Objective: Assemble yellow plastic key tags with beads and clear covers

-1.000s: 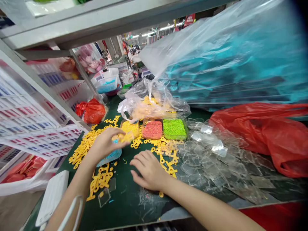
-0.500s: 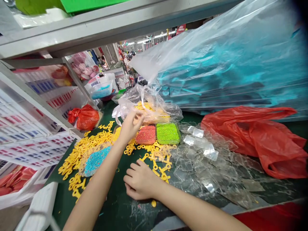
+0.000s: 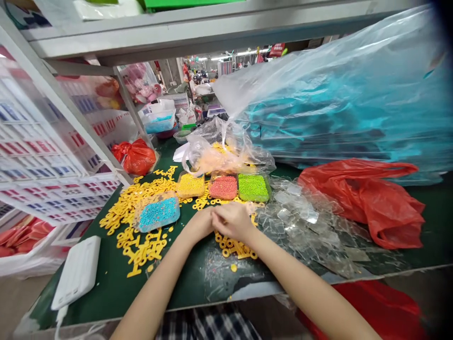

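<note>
My left hand (image 3: 200,225) and my right hand (image 3: 232,222) meet at the middle of the green mat (image 3: 106,288), fingers pressed together. Whatever lies between them is hidden. Just left of them sits a tray of blue beads (image 3: 158,214). Yellow plastic ring runners (image 3: 233,248) lie right under my right hand, and more spread to the left (image 3: 134,203). Trays of yellow beads (image 3: 190,185), coral beads (image 3: 222,187) and green beads (image 3: 253,187) stand in a row beyond my hands.
Clear acrylic offcuts (image 3: 300,222) cover the mat's right side, beside a red plastic bag (image 3: 361,200). A clear bag (image 3: 219,156) sits behind the trays. A white power bank (image 3: 76,271) lies near the left edge, under a shelf with plastic organizers (image 3: 35,151).
My left hand has come down from above the trays, and my right hand has moved up, so they now touch. The blue bead tray shows more fully, and the view has shifted slightly.
</note>
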`<action>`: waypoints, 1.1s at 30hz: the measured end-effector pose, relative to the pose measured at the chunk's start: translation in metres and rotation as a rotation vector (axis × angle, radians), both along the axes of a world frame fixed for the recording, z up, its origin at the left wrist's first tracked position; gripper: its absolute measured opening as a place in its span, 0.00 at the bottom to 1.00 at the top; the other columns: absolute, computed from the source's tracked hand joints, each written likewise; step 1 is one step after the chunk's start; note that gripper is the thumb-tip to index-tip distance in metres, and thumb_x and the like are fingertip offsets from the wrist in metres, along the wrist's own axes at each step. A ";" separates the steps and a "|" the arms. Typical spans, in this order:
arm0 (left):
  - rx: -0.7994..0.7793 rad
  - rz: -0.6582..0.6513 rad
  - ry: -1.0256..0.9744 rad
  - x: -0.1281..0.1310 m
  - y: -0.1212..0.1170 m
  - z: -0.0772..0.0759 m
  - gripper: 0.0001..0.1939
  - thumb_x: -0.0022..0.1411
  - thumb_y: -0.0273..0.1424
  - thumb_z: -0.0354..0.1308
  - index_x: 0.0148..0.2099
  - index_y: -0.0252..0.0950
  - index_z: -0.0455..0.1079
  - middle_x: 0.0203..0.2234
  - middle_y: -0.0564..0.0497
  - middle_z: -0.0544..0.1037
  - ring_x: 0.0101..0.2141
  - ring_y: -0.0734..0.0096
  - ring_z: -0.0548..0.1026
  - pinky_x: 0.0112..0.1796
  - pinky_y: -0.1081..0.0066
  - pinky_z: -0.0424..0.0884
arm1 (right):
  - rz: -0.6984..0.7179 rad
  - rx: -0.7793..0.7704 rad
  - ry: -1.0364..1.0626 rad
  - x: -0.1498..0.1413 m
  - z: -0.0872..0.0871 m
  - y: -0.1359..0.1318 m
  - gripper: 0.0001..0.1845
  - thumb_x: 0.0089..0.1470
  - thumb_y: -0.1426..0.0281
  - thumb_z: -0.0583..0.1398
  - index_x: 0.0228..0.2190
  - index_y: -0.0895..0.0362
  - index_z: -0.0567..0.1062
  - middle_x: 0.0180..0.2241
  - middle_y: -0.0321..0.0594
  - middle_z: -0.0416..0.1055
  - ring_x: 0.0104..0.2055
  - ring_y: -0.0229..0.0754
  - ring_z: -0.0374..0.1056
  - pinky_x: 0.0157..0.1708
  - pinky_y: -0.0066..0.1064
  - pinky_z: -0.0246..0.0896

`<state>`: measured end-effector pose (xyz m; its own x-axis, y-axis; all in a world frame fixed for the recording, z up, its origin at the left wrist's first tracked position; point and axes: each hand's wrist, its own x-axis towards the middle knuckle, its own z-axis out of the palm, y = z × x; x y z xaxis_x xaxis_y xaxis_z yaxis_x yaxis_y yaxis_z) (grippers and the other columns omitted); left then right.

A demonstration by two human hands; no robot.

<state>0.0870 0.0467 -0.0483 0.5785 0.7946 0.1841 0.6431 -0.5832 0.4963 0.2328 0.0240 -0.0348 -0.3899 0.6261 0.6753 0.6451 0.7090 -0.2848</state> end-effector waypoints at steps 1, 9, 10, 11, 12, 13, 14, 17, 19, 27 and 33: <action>-0.013 -0.015 0.034 -0.007 -0.001 0.002 0.07 0.61 0.29 0.56 0.37 0.36 0.76 0.34 0.49 0.79 0.38 0.62 0.76 0.41 0.69 0.71 | -0.057 -0.050 0.011 0.005 0.002 0.004 0.13 0.57 0.68 0.51 0.24 0.55 0.71 0.20 0.36 0.69 0.23 0.37 0.63 0.27 0.30 0.50; -0.036 -0.002 0.172 -0.061 -0.014 0.014 0.04 0.62 0.31 0.58 0.35 0.37 0.73 0.34 0.49 0.77 0.39 0.63 0.74 0.40 0.68 0.68 | -0.258 -0.240 -0.017 0.028 -0.003 0.030 0.13 0.61 0.69 0.50 0.30 0.57 0.72 0.26 0.40 0.71 0.28 0.41 0.65 0.28 0.29 0.52; -0.032 0.008 0.170 -0.064 -0.016 0.014 0.04 0.61 0.31 0.59 0.35 0.37 0.73 0.35 0.49 0.77 0.40 0.63 0.73 0.41 0.67 0.68 | -0.240 -0.251 -0.042 0.026 -0.007 0.031 0.12 0.60 0.69 0.51 0.30 0.58 0.72 0.28 0.41 0.72 0.31 0.42 0.66 0.30 0.30 0.54; -0.033 0.019 0.164 -0.067 -0.017 0.013 0.04 0.61 0.31 0.59 0.35 0.37 0.73 0.36 0.48 0.77 0.41 0.62 0.73 0.42 0.66 0.67 | -0.214 -0.260 -0.069 0.023 -0.011 0.031 0.11 0.59 0.70 0.52 0.30 0.58 0.73 0.29 0.42 0.72 0.33 0.43 0.67 0.32 0.31 0.56; -0.039 0.030 0.156 -0.068 -0.018 0.013 0.04 0.61 0.31 0.60 0.34 0.37 0.73 0.37 0.48 0.77 0.42 0.62 0.72 0.43 0.66 0.67 | -0.186 -0.266 -0.095 0.019 -0.014 0.031 0.10 0.59 0.70 0.52 0.31 0.58 0.73 0.31 0.43 0.72 0.35 0.44 0.67 0.35 0.32 0.58; -0.048 0.040 0.141 -0.068 -0.020 0.012 0.04 0.61 0.31 0.60 0.34 0.37 0.72 0.37 0.48 0.77 0.42 0.62 0.72 0.43 0.65 0.67 | -0.156 -0.272 -0.120 0.016 -0.018 0.030 0.10 0.59 0.71 0.53 0.31 0.58 0.73 0.32 0.44 0.73 0.37 0.44 0.67 0.37 0.33 0.59; -0.058 0.052 0.122 -0.068 -0.021 0.012 0.04 0.61 0.31 0.60 0.34 0.36 0.72 0.37 0.48 0.77 0.42 0.61 0.72 0.43 0.65 0.67 | -0.128 -0.278 -0.141 0.012 -0.021 0.028 0.09 0.59 0.71 0.54 0.33 0.59 0.74 0.34 0.44 0.73 0.39 0.45 0.67 0.40 0.34 0.60; -0.079 0.124 0.062 -0.068 -0.023 0.014 0.04 0.63 0.31 0.57 0.35 0.37 0.70 0.36 0.48 0.78 0.41 0.60 0.73 0.42 0.65 0.68 | -0.059 -0.297 -0.183 0.006 -0.028 0.024 0.09 0.59 0.70 0.55 0.39 0.59 0.74 0.38 0.46 0.73 0.43 0.46 0.67 0.43 0.37 0.61; -0.095 0.192 0.024 -0.068 -0.023 0.015 0.05 0.65 0.31 0.55 0.37 0.37 0.70 0.36 0.48 0.78 0.40 0.60 0.75 0.41 0.65 0.68 | -0.030 -0.312 -0.193 0.005 -0.029 0.023 0.10 0.60 0.70 0.55 0.41 0.59 0.73 0.40 0.47 0.73 0.44 0.47 0.67 0.44 0.40 0.61; -0.269 0.221 -0.330 -0.064 -0.019 0.007 0.08 0.66 0.32 0.52 0.43 0.38 0.70 0.35 0.49 0.81 0.36 0.65 0.79 0.38 0.68 0.73 | 0.168 -0.500 0.064 -0.006 -0.027 0.014 0.11 0.58 0.64 0.56 0.40 0.56 0.72 0.41 0.44 0.74 0.44 0.46 0.68 0.45 0.40 0.62; -0.315 0.183 -0.389 -0.061 -0.018 0.002 0.14 0.66 0.31 0.52 0.53 0.37 0.69 0.43 0.47 0.79 0.43 0.64 0.78 0.45 0.64 0.73 | 0.080 -0.628 0.134 -0.002 -0.022 0.018 0.11 0.57 0.63 0.54 0.27 0.56 0.69 0.28 0.38 0.71 0.31 0.41 0.66 0.33 0.33 0.60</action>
